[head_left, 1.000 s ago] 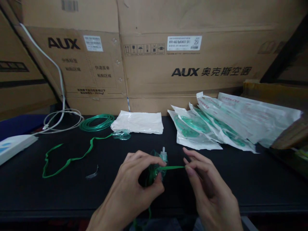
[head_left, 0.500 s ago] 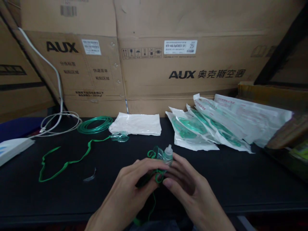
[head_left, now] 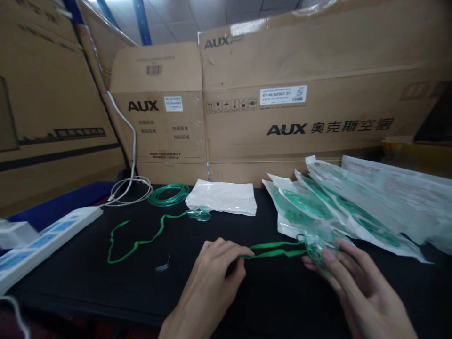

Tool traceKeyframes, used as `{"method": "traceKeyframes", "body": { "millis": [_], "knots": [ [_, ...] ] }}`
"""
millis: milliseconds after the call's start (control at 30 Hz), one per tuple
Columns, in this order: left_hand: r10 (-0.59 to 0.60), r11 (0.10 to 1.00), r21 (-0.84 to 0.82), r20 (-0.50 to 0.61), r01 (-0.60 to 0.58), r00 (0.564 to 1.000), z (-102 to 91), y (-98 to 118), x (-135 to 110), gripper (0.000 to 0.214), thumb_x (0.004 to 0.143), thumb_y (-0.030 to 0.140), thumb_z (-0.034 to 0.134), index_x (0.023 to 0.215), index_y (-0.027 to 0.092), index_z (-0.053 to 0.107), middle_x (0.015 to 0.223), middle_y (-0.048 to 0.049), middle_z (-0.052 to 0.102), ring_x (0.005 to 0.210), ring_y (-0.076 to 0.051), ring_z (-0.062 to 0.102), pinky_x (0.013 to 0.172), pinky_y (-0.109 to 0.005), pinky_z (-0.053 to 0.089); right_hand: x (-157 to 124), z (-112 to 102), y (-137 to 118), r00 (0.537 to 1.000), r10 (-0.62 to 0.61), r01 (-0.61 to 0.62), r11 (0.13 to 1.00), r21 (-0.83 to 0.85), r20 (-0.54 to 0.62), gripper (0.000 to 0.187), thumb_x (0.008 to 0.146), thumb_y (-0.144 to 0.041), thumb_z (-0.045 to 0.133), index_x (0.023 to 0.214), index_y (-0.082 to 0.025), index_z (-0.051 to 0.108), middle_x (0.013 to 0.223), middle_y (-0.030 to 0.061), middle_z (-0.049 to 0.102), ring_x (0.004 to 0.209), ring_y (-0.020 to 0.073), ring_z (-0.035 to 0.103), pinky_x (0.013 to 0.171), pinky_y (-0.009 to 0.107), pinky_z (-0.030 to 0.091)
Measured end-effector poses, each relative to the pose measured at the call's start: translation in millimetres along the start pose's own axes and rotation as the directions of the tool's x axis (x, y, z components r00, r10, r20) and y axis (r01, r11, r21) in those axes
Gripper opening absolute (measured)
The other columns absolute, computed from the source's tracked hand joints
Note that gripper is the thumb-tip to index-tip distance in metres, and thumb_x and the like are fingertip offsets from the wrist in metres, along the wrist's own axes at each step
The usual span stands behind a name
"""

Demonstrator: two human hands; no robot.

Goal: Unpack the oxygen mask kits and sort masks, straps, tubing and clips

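My right hand (head_left: 356,278) grips a clear green-tinted oxygen mask (head_left: 319,240) at the right, its fingers wrapped around the mask's body. From the mask a green elastic strap (head_left: 277,253) stretches leftward in two strands. My left hand (head_left: 215,273) pinches the far end of that strap between thumb and fingers, above the black table. Left of my left hand lies a small clear plastic scrap (head_left: 163,265). Farther left, another green strap (head_left: 137,243) lies loose in a bent line, running up to a clear plastic piece (head_left: 198,213).
Several pouches of green tubing (head_left: 307,207) lie at the right, just behind the mask. A white folded packet (head_left: 222,197) and a green tubing coil (head_left: 168,194) rest at the back. A power strip (head_left: 52,245) is at the left; cardboard boxes (head_left: 240,146) wall the rear.
My hands, earlier close together around the mask, have moved apart. The right one has carried the mask rightward, and the strap is now drawn out between them. The view has shifted left and up.
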State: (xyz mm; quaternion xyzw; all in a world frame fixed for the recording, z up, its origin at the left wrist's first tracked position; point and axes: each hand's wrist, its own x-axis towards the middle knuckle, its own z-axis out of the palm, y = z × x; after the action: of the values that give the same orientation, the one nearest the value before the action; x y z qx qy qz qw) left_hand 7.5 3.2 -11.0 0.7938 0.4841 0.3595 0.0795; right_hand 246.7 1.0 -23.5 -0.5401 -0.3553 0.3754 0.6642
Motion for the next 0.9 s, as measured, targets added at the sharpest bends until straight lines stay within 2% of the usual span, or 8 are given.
{"method": "traceKeyframes", "body": {
  "millis": [133,233,367,467,567,667,767,900],
  "knots": [
    [0.008,0.998,0.058,-0.044,-0.006,0.999,-15.8,7,-2,0.037,0.087,0.01,0.057,0.114,0.032,0.07,0.118,0.002,0.074,0.111,-0.021,0.066,0.095,-0.04,0.05,-3,3,2,0.995,-0.064,0.07,0.993,-0.09,0.07,0.067,0.062,-0.061,0.086,0.112,-0.021,0.068,0.098,0.0071,0.078,0.084,0.0233,0.079,0.072,0.016,0.061],
    [-0.037,0.977,0.21,-0.048,0.046,0.998,-50.0,-6,6,0.026,0.095,0.024,0.054,0.112,0.031,0.073,0.121,0.0008,0.074,0.117,-0.024,0.064,0.101,-0.044,0.048,-6,7,3,0.975,-0.169,0.19,0.972,-0.142,0.146,0.055,0.068,-0.057,0.083,0.106,-0.02,0.07,0.085,0.0054,0.077,0.078,0.0231,0.077,0.069,0.021,0.063],
    [-0.232,0.832,0.505,-0.059,0.229,0.971,-108.8,-62,45,0.04,0.1,0.046,0.047,0.118,0.024,0.074,0.124,-0.0086,0.074,0.118,-0.031,0.065,0.104,-0.047,0.047,-8,7,3,0.954,-0.232,0.264,0.95,-0.166,0.19,0.048,0.073,-0.054,0.082,0.105,-0.02,0.071,0.082,0.005,0.076,0.077,0.0223,0.075,0.07,0.023,0.063],
    [-0.51,0.647,0.668,0.021,0.367,0.86,-135.5,-112,87,0.045,0.098,0.047,0.047,0.124,0.021,0.073,0.123,-0.0135,0.075,0.117,-0.034,0.067,0.1,-0.043,0.049,-8,7,3,0.948,-0.24,0.274,0.949,-0.153,0.21,0.05,0.071,-0.055,0.083,0.105,-0.02,0.071,0.083,0.0056,0.076,0.078,0.0228,0.075,0.072,0.024,0.063],
    [-0.588,0.599,0.699,0.052,0.391,0.807,-137.9,-153,121,0.048,0.086,0.045,0.064,0.122,0.016,0.074,0.123,-0.0176,0.074,0.119,-0.036,0.067,0.097,-0.039,0.051,-9,7,4,0.945,-0.238,0.272,0.953,-0.137,0.223,0.05,0.071,-0.055,0.083,0.104,-0.02,0.071,0.083,0.0057,0.076,0.077,0.0226,0.075,0.072,0.024,0.064],
    [-0.631,0.588,0.7,0.084,0.405,0.772,-126.7,-179,137,0.043,0.072,0.043,0.076,0.106,0.019,0.081,0.114,-0.0163,0.078,0.111,-0.036,0.071,0.09,-0.036,0.054,-9,6,4,0.934,-0.246,0.284,0.951,-0.12,0.259,0.047,0.074,-0.053,0.082,0.105,-0.02,0.071,0.083,0.0058,0.076,0.076,0.0211,0.076,0.074,0.023,0.064],
    [-0.627,0.603,0.682,0.083,0.414,0.775,-118.8,-192,140,0.037,0.07,0.043,0.076,0.099,0.021,0.082,0.113,-0.0148,0.078,0.11,-0.036,0.071,0.091,-0.036,0.054,-10,6,4,0.921,-0.251,0.293,0.95,-0.107,0.298,0.042,0.077,-0.05,0.081,0.106,-0.02,0.071,0.086,0.0063,0.077,0.078,0.0204,0.076,0.077,0.023,0.064],
    [-0.603,0.625,0.634,0.021,0.456,0.798,-125.0,-203,140,0.033,0.074,0.046,0.071,0.095,0.022,0.083,0.109,-0.0125,0.08,0.107,-0.035,0.072,0.09,-0.036,0.054,-11,6,2,0.917,-0.257,0.298,0.949,-0.098,0.304,0.04,0.078,-0.048,0.081,0.105,-0.02,0.071,0.083,0.006,0.076,0.077,0.0208,0.076,0.076,0.023,0.064]
  ]
}}
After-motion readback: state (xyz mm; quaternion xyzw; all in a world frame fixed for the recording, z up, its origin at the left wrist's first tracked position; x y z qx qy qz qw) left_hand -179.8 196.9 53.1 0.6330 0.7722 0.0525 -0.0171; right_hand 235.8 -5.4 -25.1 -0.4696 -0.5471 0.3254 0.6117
